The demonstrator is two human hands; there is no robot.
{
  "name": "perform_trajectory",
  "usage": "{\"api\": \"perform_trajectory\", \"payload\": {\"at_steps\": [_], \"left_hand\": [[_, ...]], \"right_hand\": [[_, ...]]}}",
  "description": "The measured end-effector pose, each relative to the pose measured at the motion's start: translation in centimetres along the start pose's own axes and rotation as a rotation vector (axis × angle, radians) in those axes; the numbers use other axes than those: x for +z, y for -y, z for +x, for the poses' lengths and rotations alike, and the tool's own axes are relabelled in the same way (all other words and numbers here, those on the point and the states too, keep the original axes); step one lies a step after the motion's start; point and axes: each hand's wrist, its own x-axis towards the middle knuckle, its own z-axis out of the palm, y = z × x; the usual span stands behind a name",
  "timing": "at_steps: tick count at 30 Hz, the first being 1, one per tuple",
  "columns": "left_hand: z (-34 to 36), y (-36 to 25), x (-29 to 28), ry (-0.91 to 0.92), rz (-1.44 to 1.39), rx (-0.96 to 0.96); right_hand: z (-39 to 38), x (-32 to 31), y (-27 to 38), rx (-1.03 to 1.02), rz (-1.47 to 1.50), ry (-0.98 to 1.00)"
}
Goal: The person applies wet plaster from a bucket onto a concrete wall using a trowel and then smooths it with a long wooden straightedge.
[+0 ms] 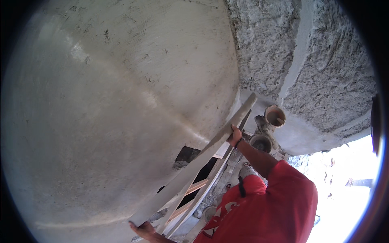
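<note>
A long, flat, grey straightedge slants along the plastered wall, from the lower left up to the right. My left hand is closed at its lower end, near the picture's bottom edge, with the thumb up against the edge. Higher up, my right hand, with a dark band at the wrist, grips the straightedge's near edge below its top end. The fingers behind it are partly hidden. I cannot tell whether the straightedge touches the plaster along its whole length.
A wooden ladder with pale rungs stands just behind the straightedge. Beyond my right arm are two mortar-stained buckets, an upper bucket and a lower bucket. A dark square hole opens in the wall. Rough, unsmoothed wall lies at upper right.
</note>
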Motion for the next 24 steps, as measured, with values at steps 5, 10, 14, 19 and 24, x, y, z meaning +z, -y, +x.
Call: {"api": "perform_trajectory", "payload": {"at_steps": [5,10,14,19,24], "left_hand": [[4.3,5.6,-4.4,-0.088,0.104,-0.087],[8.4,10.1,-2.8,-0.253,0.203,-0.142],[8.9,13.0,-1.9,-0.290,0.176,-0.144],[8.9,15.0,-1.1,-0.215,0.235,-0.320],[9.3,15.3,-1.9,-0.188,0.156,-0.244]], "right_hand": [[8.9,4.0,-0.1,-0.136,-0.105,-0.121],[16.3,6.8,0.3,-0.130,-0.159,-0.116],[20.3,7.8,0.8,-0.130,-0.310,-0.216],[20.8,7.1,2.7,-0.216,-0.297,-0.071],[17.0,13.4,5.8,-0.330,-0.432,-0.080]]}}
